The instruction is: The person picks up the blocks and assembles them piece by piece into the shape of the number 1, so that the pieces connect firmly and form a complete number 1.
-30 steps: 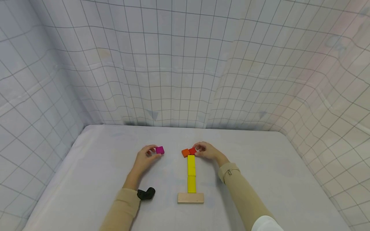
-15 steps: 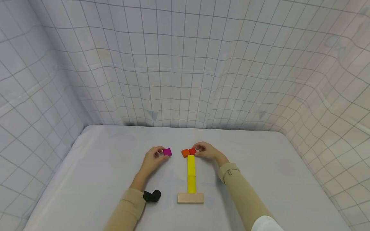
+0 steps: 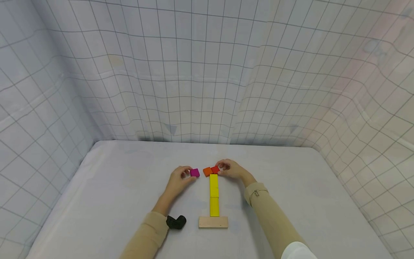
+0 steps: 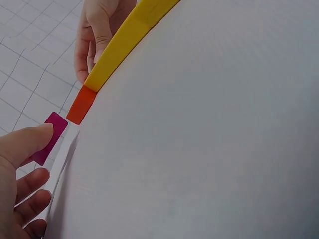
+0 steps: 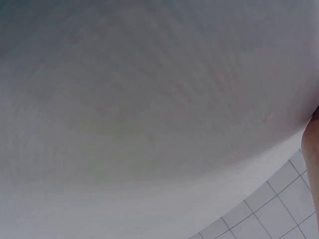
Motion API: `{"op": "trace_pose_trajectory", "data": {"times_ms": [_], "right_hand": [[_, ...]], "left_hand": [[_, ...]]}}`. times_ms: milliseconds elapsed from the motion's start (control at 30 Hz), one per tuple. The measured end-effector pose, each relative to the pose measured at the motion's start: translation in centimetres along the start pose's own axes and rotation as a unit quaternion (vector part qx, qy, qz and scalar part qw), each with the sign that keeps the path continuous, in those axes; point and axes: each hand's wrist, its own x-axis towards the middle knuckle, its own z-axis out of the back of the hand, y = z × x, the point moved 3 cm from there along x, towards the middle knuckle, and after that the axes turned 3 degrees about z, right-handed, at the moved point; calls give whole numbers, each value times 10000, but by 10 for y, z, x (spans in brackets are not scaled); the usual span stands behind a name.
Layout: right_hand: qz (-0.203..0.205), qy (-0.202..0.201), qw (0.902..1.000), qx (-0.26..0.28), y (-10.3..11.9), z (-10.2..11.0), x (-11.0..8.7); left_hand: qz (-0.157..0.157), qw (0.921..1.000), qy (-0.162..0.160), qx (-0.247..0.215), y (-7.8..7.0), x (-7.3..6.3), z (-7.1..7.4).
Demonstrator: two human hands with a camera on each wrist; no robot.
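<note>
My left hand (image 3: 179, 181) pinches a purple block (image 3: 194, 172) between thumb and fingers, just left of an orange block (image 3: 207, 172). In the left wrist view a small gap parts the purple block (image 4: 53, 137) from the orange block (image 4: 81, 105). My right hand (image 3: 232, 169) pinches a red block (image 3: 215, 169) whose side meets the orange one. Two yellow blocks (image 3: 214, 186) lie end to end in a line below the red block. A plain wooden plank (image 3: 213, 222) lies crosswise at their near end. The right wrist view catches only an edge of the right hand (image 5: 311, 154).
A white cloth covers the table (image 3: 284, 201). Around its far side and both flanks hang white curtains (image 3: 207, 72) with a dark grid. A black wrist device (image 3: 176, 222) sticks out from the left sleeve.
My left hand has carried the purple block to the right and slightly nearer, closing most of the gap to the orange block. The right hand stays put at the red block.
</note>
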Motion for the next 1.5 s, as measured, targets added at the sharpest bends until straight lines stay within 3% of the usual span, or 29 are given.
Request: {"op": "trace_pose_trajectory", "data": {"times_ms": [433, 767, 900, 1500], "right_hand": [[-65, 11, 10000, 22, 0, 1, 2], [-72, 77, 9999, 51, 13, 3, -3], [-58, -13, 10000, 18, -1, 0, 3], [-133, 17, 9999, -52, 0, 0, 2]], "left_hand": [[118, 9993, 22, 347, -9, -1, -13], [104, 9964, -245, 800, -15, -3, -17], [8, 9955, -262, 913, -16, -3, -18], [127, 9910, -249, 1309, -15, -5, -22]]}}
